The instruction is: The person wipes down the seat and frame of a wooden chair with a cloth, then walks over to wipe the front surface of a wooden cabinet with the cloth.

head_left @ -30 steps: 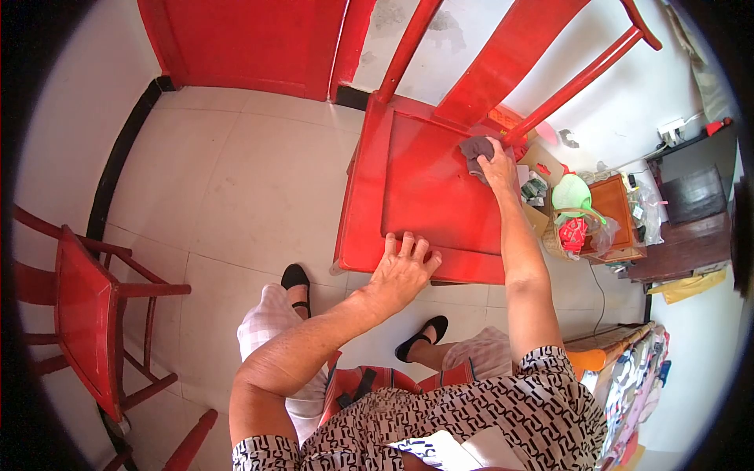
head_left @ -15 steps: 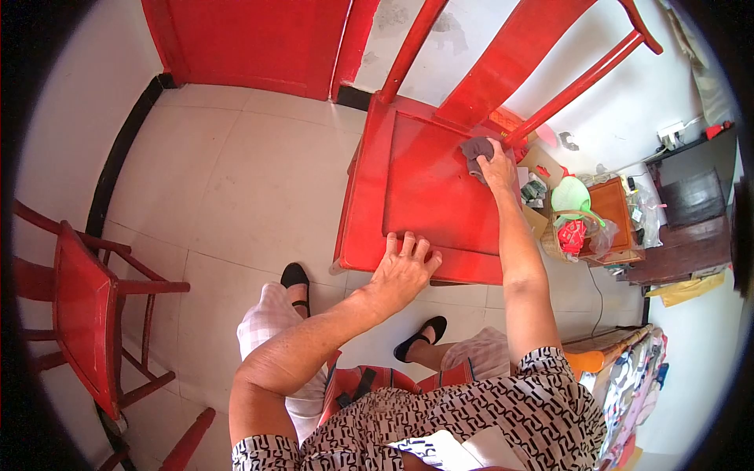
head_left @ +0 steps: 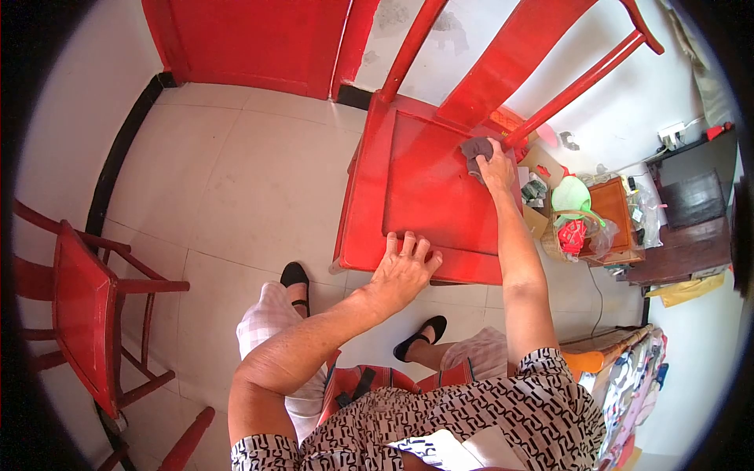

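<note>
A red wooden chair stands in front of me, its slatted back toward the wall. My right hand is closed on a dark brown cloth, pressed on the seat at its right rear corner, beside a back post. My left hand rests on the seat's front edge, fingers spread and slightly bent, with nothing in it. The fingertips of the right hand are partly hidden by the cloth.
Another red chair stands at the left. On the right, a basket with a green item and packets sits by a dark cabinet. A red door is at the back. Hanging clothes fill the lower right.
</note>
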Demonstrator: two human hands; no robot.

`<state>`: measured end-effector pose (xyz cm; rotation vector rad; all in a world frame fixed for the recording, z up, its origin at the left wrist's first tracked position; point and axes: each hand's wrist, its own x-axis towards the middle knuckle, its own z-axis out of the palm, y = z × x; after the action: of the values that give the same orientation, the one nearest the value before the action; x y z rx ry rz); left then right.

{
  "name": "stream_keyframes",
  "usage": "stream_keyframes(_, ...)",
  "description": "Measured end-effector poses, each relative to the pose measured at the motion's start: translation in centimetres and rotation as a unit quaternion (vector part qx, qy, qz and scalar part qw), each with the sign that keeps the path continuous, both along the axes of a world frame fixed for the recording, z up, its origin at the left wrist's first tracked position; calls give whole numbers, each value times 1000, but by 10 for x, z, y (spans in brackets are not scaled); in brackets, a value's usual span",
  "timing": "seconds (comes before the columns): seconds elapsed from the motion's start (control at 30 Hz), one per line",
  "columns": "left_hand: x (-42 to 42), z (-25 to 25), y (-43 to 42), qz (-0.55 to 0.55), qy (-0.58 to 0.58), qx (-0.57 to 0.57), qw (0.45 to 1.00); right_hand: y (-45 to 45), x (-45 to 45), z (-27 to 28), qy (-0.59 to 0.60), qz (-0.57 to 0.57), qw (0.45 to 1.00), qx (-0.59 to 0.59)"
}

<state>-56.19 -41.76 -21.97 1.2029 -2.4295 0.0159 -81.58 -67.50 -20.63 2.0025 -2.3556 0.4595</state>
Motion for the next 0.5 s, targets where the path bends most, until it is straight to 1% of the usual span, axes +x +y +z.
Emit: stream_keyframes(0.5,-1,-1,-1,-1,-3,13,1000,1,3,-6,11,-2,999,-31)
